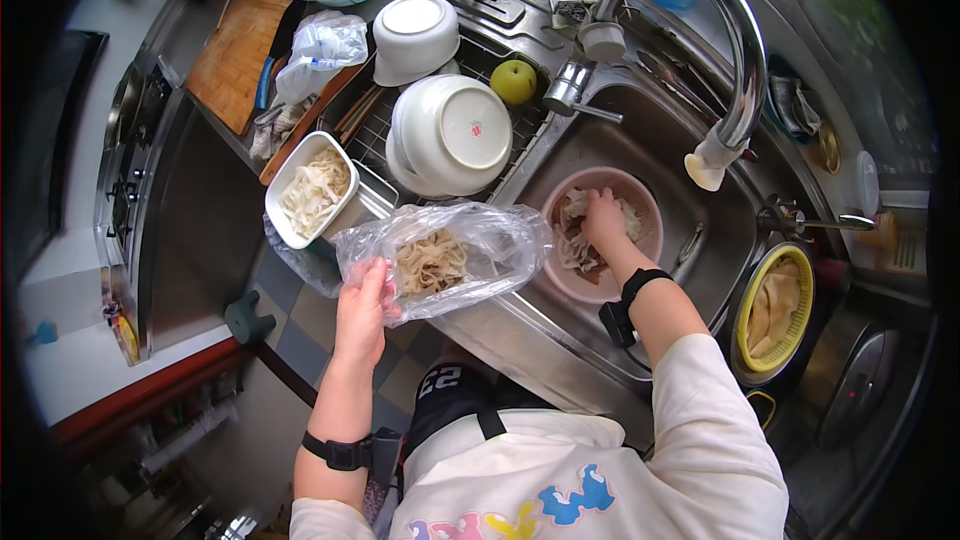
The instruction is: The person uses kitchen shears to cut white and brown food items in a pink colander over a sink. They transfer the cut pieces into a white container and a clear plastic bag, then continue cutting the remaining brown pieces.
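Above the floor by the counter edge, my left hand point(364, 311) grips the near left side of a clear plastic bag point(499, 244). Inside the bag lies a clump of pale food strips point(431, 262) with brown edges, perhaps torn mushrooms. My right hand point(604, 217) reaches down into a pink plastic basket point(652, 221) standing in the steel sink point(694, 221). Its fingers dig into wet, pale strips point(577, 247) there; the fingertips are hidden. A white rectangular container point(351, 199) holding similar whitish strips point(311, 195) stands left of the bag.
Upturned white bowls point(476, 131) and a green apple point(514, 82) rest on the dish rack point(367, 142). The faucet point(750, 52) arches over the sink. Right of it is a yellow basket point(806, 292) with beige sheets of food. A wooden cutting board point(236, 60) lies far left.
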